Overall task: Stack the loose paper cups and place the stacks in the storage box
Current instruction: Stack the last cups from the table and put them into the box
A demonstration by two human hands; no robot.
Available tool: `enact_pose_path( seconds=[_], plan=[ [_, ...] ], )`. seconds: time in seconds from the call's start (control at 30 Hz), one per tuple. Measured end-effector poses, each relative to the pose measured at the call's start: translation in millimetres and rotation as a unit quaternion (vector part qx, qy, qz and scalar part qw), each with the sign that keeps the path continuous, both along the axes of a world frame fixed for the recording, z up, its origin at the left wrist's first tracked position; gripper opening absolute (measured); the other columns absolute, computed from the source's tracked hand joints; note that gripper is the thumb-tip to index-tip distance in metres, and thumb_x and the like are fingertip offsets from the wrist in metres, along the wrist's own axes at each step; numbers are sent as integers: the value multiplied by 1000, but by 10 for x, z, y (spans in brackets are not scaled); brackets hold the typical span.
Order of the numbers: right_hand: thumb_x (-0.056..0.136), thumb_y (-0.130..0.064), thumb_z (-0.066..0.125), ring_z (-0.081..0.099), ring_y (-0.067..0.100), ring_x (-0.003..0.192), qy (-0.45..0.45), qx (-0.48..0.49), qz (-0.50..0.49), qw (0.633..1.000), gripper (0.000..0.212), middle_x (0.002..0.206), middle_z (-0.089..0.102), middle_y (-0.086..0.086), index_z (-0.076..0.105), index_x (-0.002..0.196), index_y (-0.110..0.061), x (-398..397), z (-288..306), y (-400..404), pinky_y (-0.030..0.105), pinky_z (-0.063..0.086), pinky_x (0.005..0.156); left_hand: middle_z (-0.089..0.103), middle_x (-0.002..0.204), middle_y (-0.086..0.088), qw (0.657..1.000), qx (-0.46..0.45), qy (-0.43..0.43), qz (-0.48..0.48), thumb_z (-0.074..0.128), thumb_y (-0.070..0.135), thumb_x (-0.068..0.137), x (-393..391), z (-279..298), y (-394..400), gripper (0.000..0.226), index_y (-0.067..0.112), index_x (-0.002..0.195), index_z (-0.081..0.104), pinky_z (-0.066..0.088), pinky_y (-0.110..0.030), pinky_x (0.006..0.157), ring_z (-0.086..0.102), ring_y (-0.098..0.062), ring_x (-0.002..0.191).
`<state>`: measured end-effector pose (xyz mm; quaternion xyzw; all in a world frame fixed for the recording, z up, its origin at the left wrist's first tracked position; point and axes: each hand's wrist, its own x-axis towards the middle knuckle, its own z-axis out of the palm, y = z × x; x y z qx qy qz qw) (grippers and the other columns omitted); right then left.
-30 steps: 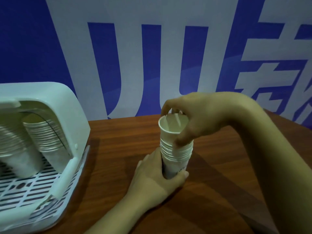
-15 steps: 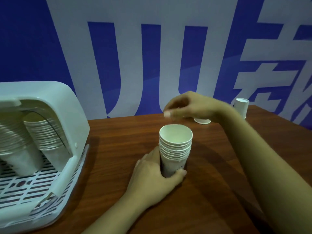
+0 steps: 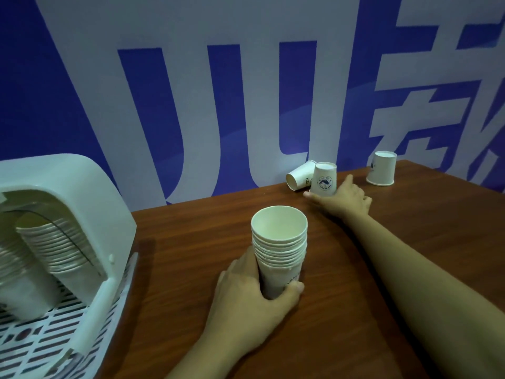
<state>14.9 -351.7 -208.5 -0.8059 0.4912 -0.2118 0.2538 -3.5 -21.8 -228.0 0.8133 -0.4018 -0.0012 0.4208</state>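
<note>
At nine o'clock the storage box (image 3: 82, 192) already holds stacks; at centre the left hand (image 3: 251, 299) wraps the upright stack (image 3: 278, 250) low down. At one o'clock the right hand (image 3: 344, 198), fingers outstretched, touches an upturned cup (image 3: 323, 179). Light, crushable paper, so take it gently round the wall.

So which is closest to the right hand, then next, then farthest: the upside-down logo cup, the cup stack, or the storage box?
From the right hand:
1. Upside-down logo cup, touching its fingers.
2. Cup stack, nearer the camera, in the left hand.
3. Storage box, far left.
</note>
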Motion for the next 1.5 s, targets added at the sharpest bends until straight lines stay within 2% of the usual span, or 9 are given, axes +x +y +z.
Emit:
enact_pose_path(
  seconds=[0.17, 0.37, 0.5, 0.63, 0.77, 0.9, 1.17, 1.37, 1.5],
  plan=[
    [78, -75, 62, 57, 30, 124, -85, -34, -23, 996, 79, 131, 63, 10, 59, 131, -18, 66, -99, -102, 51, 37, 109, 56, 116, 43, 1000, 2, 16, -7, 68, 77, 71, 35, -14, 10, 54, 63, 119, 48, 52, -36, 101, 57, 6, 113],
    [74, -41, 85, 66, 24, 99, -342, 43, -15, 939, 61, 105, 62, 0, 45, 116, -21, -83, 30, 4, 38, 55, 85, 60, 114, 40, 1000, -1, 17, -2, 69, 80, 68, 19, -7, -4, 59, 63, 121, 49, 53, -35, 99, 59, 7, 110],
    [87, -56, 72, 67, 15, 98, -407, 53, 87, 908, 42, 100, 63, -11, 58, 113, -26, -48, 372, 218, 32, 57, 80, 62, 115, 39, 1000, -8, 25, 2, 73, 75, 68, -13, 34, -4, 58, 61, 120, 53, 54, -32, 97, 59, 10, 110],
    [85, -57, 59, 66, 23, 85, -342, 126, 234, 901, 52, 113, 65, 6, 60, 122, -21, -36, 868, 526, 49, 62, 81, 68, 111, 32, 998, -21, 16, 54, 75, 73, 66, 16, 8, -11, 58, 52, 117, 56, 56, -34, 93, 63, 5, 105],
    [91, -39, 73, 62, 19, 82, -201, 54, 392, 896, 54, 116, 60, 5, 41, 132, -25, -271, 1427, 888, 27, 57, 65, 68, 104, 27, 993, -41, 22, 104, 74, 72, 65, 66, -10, 3, 55, 46, 111, 56, 59, -35, 86, 64, 5, 97],
    [73, -61, 78, 67, 12, 93, -108, -67, 473, 872, 67, 114, 63, -7, 50, 127, -35, -526, 1778, 1325, 27, 54, 74, 68, 105, 24, 994, -23, 14, 107, 70, 76, 65, 62, -8, -6, 59, 44, 112, 54, 58, -38, 87, 64, 0, 101],
    [76, -66, 76, 67, 11, 86, 87, -185, 490, 847, 54, 102, 68, -11, 57, 120, -43, -683, 1852, 1713, 40, 60, 82, 69, 102, 26, 993, -31, 30, 109, 69, 73, 70, 56, -23, -3, 52, 46, 111, 56, 55, -41, 92, 64, 0, 102],
    [62, -79, 76, 63, 10, 94, 182, -219, 461, 841, 84, 110, 63, -14, 54, 135, -46, -697, 1850, 1739, 38, 58, 87, 69, 100, 22, 994, -21, 27, 107, 66, 75, 69, 50, 5, -3, 52, 42, 108, 58, 55, -40, 90, 64, -2, 99],
    [61, -102, 45, 61, 3, 101, 94, -138, 498, 851, 98, 119, 63, -17, 51, 140, -46, -611, 1803, 1695, 35, 50, 93, 68, 101, 23, 994, -22, 21, 109, 66, 76, 66, 48, 7, -5, 55, 41, 108, 58, 55, -40, 90, 64, -3, 100]
  ],
)
